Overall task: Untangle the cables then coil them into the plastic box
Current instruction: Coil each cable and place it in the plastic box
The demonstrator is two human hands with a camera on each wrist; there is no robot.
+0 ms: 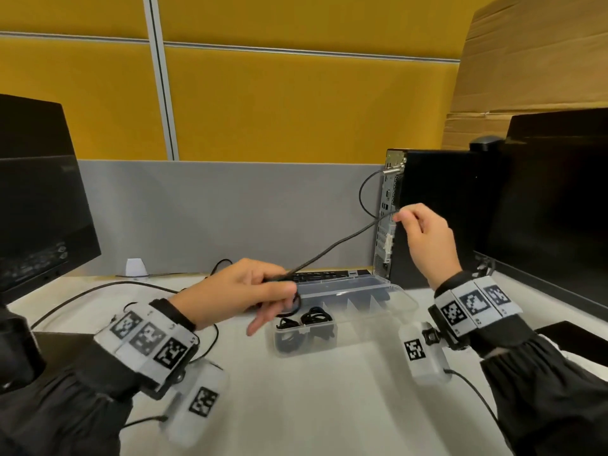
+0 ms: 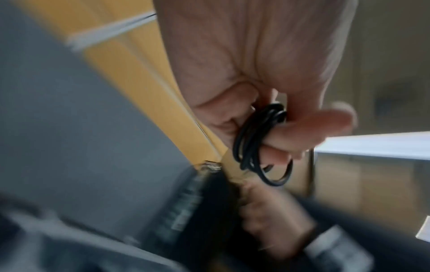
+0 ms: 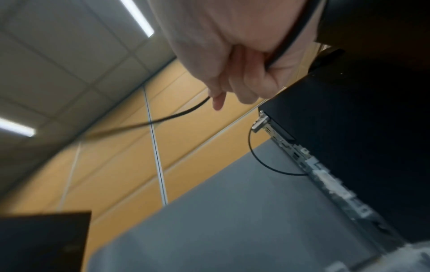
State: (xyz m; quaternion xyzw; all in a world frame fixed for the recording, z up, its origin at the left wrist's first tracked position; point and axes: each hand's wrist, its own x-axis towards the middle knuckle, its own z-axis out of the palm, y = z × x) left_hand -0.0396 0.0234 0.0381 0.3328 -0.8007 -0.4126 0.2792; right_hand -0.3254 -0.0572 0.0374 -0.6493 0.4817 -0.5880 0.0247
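A thin black cable [image 1: 335, 245] runs taut between my two hands above the desk. My left hand [image 1: 260, 291] grips several coiled loops of it [image 2: 258, 139] wound round two fingers, just left of the clear plastic box [image 1: 378, 311]. My right hand [image 1: 418, 225] is raised beside the computer tower and pinches the cable's free end [image 3: 193, 108]. The box stands open with its lid [image 1: 342, 286] tipped back. Black coiled cables [image 1: 306, 324] lie in its left compartments.
A black computer tower [image 1: 437, 212] with a plugged-in cable stands behind the box. Monitors sit at far left [image 1: 36, 199] and far right [image 1: 556, 199]. A grey partition [image 1: 214, 212] backs the desk; other black cables [image 1: 98, 287] trail at the left.
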